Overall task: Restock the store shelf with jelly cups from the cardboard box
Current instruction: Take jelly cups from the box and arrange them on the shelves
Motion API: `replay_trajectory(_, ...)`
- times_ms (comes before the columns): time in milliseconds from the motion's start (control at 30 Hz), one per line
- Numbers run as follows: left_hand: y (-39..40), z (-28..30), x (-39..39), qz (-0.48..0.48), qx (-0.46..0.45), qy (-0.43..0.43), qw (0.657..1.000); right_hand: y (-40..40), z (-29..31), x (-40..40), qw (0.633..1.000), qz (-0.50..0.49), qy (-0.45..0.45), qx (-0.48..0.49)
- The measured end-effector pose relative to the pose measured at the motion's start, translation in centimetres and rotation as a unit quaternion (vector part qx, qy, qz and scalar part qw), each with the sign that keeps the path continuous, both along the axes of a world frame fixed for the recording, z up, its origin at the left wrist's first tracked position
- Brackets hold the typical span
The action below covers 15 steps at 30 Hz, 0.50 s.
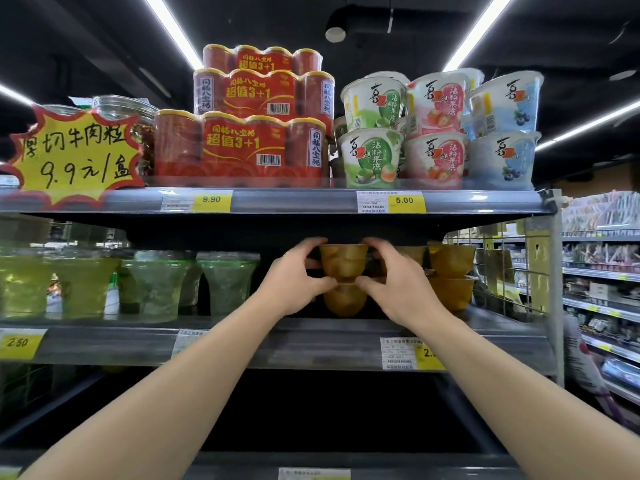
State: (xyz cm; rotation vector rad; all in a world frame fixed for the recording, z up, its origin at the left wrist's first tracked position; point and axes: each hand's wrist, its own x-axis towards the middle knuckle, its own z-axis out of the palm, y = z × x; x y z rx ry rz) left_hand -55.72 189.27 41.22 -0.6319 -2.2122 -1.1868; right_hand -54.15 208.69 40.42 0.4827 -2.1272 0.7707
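On the middle shelf [311,336], upright jelly cup [343,263], seemingly stacked, between both hands.

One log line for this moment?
stage: stacking | hands: left, right grip amber jelly cup | under: second amber cup

We see two bare forearms, one coming in from the lower left of the frame and one from the lower right. No sleeve covers either as far as the frame's edge. Our left hand [294,278] and right hand [391,282], at centre frame, wear no gloves, rings or watch.
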Motion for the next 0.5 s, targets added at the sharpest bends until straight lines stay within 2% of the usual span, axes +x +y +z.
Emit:
replay_trajectory(200,0.8,0.1,-2.4,0.019,0.018,-0.024,0.999,0.7,-0.3,0.0,1.000,-0.025,0.011,0.004)
replay_trajectory(500,2.3,0.4,-3.3,0.067,-0.016,-0.025,0.997,2.7,-1.5,2.6,0.998,-0.062,-0.004,0.028)
